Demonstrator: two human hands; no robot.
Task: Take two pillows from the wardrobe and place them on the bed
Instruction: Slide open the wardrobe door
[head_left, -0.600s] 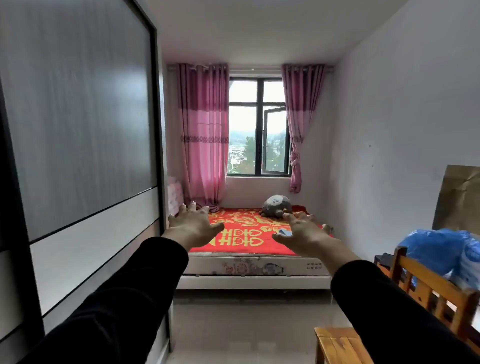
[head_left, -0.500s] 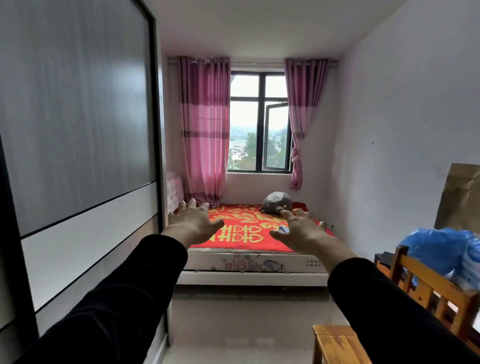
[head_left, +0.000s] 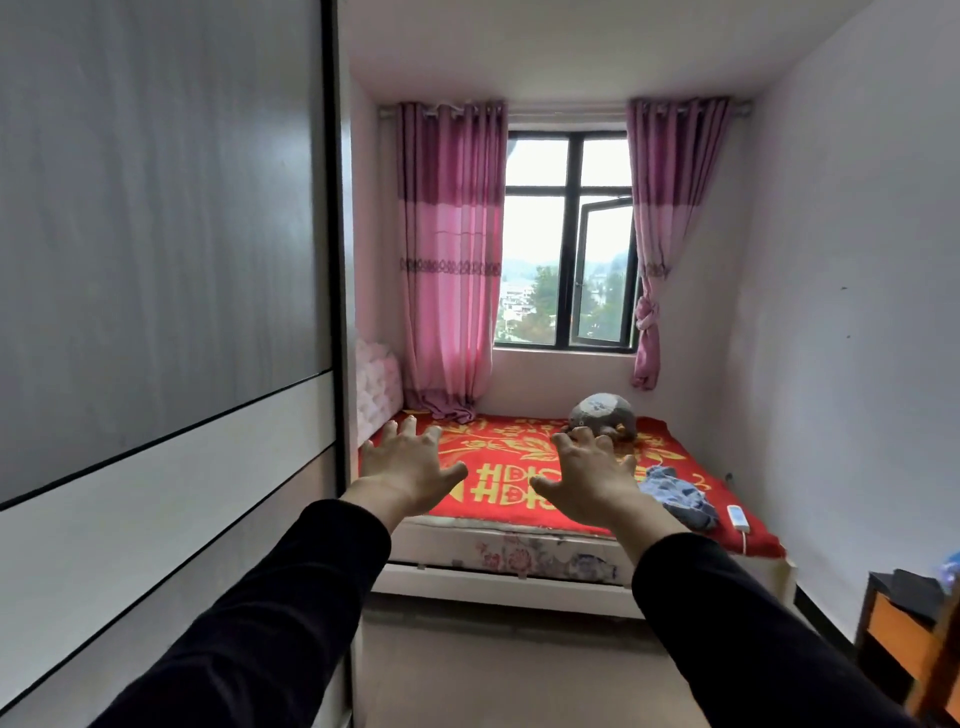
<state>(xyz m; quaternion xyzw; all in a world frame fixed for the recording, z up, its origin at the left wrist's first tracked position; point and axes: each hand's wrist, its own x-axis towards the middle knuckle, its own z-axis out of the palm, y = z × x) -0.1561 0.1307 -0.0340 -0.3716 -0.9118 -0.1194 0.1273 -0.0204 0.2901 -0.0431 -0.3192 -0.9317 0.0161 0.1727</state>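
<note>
The wardrobe (head_left: 156, 322) fills the left side, its grey and white sliding doors closed. No pillow shows. The bed (head_left: 524, 558) stands at the far end under the window, covered by a red blanket with gold patterns. My left hand (head_left: 408, 467) and my right hand (head_left: 589, 475) are stretched out in front of me, palms down, fingers spread, holding nothing. Both arms wear black sleeves.
A grey plush toy (head_left: 602, 413) lies at the bed's far end. A blue cloth (head_left: 678, 493) and a white remote with cord (head_left: 737, 517) lie on the bed's right side. A dark and orange cabinet (head_left: 904, 629) stands at the right. Pink curtains (head_left: 449, 249) flank the window.
The view has swung left and moved closer to the bed; the wooden chair and blue bag have left the frame. Both hands stay spread and empty.
</note>
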